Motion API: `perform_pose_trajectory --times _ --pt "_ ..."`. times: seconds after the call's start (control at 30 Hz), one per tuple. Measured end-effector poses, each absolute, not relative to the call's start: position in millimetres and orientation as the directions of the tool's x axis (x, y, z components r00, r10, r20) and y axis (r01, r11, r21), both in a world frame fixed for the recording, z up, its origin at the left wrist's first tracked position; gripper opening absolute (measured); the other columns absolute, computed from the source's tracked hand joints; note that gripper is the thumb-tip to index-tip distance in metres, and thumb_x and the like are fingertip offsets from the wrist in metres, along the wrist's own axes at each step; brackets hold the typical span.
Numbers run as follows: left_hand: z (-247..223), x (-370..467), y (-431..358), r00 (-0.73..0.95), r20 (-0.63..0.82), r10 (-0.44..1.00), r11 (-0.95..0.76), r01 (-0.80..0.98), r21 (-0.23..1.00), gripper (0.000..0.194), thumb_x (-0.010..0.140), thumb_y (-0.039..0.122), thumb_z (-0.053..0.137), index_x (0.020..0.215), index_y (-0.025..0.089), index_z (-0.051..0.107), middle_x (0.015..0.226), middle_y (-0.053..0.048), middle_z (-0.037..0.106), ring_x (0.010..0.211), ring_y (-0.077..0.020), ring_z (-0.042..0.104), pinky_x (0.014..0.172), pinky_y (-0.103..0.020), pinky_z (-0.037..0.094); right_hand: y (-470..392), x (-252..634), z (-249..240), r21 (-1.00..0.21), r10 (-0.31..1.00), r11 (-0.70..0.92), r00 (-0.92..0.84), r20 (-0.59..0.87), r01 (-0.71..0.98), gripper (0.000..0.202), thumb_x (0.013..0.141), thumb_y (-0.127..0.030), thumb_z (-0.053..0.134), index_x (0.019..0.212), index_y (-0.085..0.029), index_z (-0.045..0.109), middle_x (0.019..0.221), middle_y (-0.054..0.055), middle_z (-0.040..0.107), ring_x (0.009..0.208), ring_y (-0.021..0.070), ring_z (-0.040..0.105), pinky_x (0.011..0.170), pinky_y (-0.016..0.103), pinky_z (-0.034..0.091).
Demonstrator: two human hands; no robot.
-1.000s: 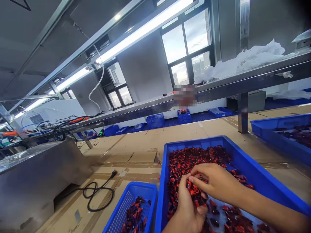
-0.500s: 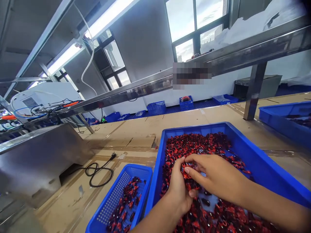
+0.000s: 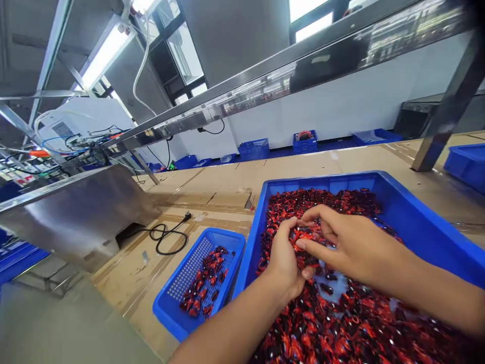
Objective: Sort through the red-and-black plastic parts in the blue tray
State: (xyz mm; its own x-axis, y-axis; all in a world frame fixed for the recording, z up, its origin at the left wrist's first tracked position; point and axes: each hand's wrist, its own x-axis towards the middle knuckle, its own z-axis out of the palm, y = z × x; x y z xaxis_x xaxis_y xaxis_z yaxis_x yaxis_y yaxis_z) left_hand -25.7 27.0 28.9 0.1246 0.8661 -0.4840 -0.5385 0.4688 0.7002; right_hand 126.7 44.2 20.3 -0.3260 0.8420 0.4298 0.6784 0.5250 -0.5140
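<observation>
Over a large blue tub (image 3: 409,210) full of small glossy red and black pieces (image 3: 352,328), my two hands meet. My left hand (image 3: 283,263) is cupped, palm up, around a small heap of the same red pieces (image 3: 305,235). From the right, my right hand (image 3: 350,240) reaches over that palm, thumb and curled fingers bent in at the heap. What its fingertips pinch, if anything, is too small and partly hidden. Beside the tub on the left, a smaller perforated blue basket (image 3: 176,290) holds more red pieces (image 3: 208,278).
Cardboard (image 3: 212,194) covers the bench. A black power cord (image 3: 166,237) lies left of the basket, by a metal housing (image 3: 83,212). A metal rail (image 3: 265,83) crosses above, with a post (image 3: 447,106) at right. Another blue tub (image 3: 468,164) stands at far right.
The view has tilted down and shifted, so the tub and basket sit higher in the picture. Both hands stay together over the tub, and the right fingers have lifted slightly from the left palm.
</observation>
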Motion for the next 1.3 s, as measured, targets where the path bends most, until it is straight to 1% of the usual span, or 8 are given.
perform_pose_trajectory --times 0.17,0.3,0.4,0.53,0.6,0.73,0.93,1.3 --pt "29 -22 20 0.112 -0.363 0.925 0.367 -0.509 0.778 0.04 0.092 0.053 0.065 0.11 0.018 0.076 0.08 0.0 0.059 0.048 -0.0082 0.04 0.035 -0.019 0.017 38 132 22 -0.493 0.825 0.514 -0.248 0.507 0.702 0.046 0.091 -0.078 0.073 0.091 -0.032 0.068 0.057 -0.001 0.059 0.047 0.0224 0.054 0.052 0.035 0.033" --pt "28 -20 15 0.114 -0.376 0.92 0.376 -0.535 0.757 0.043 0.086 0.057 0.073 0.106 0.019 0.076 0.081 -0.001 0.061 0.052 -0.0093 0.045 0.037 -0.019 0.019 35 135 25 -0.524 0.79 0.586 -0.291 0.539 0.619 0.044 0.094 -0.076 0.069 0.091 -0.033 0.076 0.076 0.006 0.077 0.065 0.0277 0.069 0.06 0.038 0.043" --pt "29 -21 16 0.135 -0.374 0.918 0.38 -0.575 0.725 0.038 0.087 0.054 0.073 0.103 0.02 0.072 0.077 0.0 0.06 0.054 -0.0108 0.049 0.037 -0.017 0.018 41 135 26 -0.722 0.858 0.511 -0.325 0.398 0.466 0.046 0.094 -0.076 0.072 0.092 -0.03 0.078 0.069 0.003 0.072 0.061 0.0227 0.064 0.057 0.034 0.043" --pt "34 -26 18 0.176 -0.31 0.934 0.349 -0.625 0.698 0.03 0.094 0.047 0.064 0.101 0.019 0.07 0.079 -0.001 0.061 0.052 -0.0099 0.052 0.034 -0.016 0.017 50 135 32 -0.992 0.868 0.12 -0.488 0.091 0.029 0.057 0.091 -0.083 0.075 0.088 -0.026 0.065 0.062 -0.004 0.057 0.046 0.0106 0.029 0.045 0.028 0.026" --pt "38 -29 17 0.217 -0.284 0.934 0.356 -0.635 0.686 0.028 0.095 0.045 0.062 0.101 0.018 0.069 0.082 0.0 0.061 0.051 -0.0087 0.053 0.032 -0.015 0.019 51 137 36 -0.986 0.842 -0.058 -0.538 0.037 -0.158 0.053 0.087 -0.075 0.081 0.085 -0.027 0.059 0.062 -0.009 0.043 0.048 0.0084 0.012 0.044 0.028 0.017" --pt "40 -30 14 0.263 -0.246 0.933 0.359 -0.635 0.684 0.028 0.095 0.044 0.066 0.104 0.018 0.069 0.082 0.001 0.06 0.05 -0.0078 0.054 0.031 -0.014 0.021 49 141 42 -0.922 0.786 -0.2 -0.616 0.052 -0.332 0.037 0.083 -0.058 0.082 0.091 -0.026 0.064 0.063 -0.011 0.032 0.05 0.0083 0.006 0.043 0.027 0.011" --pt "37 -32 16 0.286 -0.225 0.932 0.36 -0.638 0.681 0.033 0.088 0.047 0.077 0.102 0.018 0.069 0.081 0.002 0.061 0.05 -0.0082 0.054 0.03 -0.014 0.022 55 146 34 -0.891 0.711 -0.219 -0.69 0.133 -0.398 0.035 0.084 -0.053 0.086 0.095 -0.023 0.071 0.065 -0.01 0.04 0.047 0.0049 0.012 0.042 0.023 0.017" --pt "39 -32 17 0.25 -0.242 0.937 0.348 -0.633 0.692 0.027 0.095 0.043 0.065 0.102 0.017 0.071 0.08 0.0 0.064 0.048 -0.0092 0.056 0.029 -0.015 0.022 61 146 27 -0.835 0.648 -0.264 -0.73 0.218 -0.483 0.022 0.089 -0.038 0.083 0.097 -0.018 0.077 0.069 -0.005 0.052 0.047 0.0036 0.018 0.043 0.021 0.018"
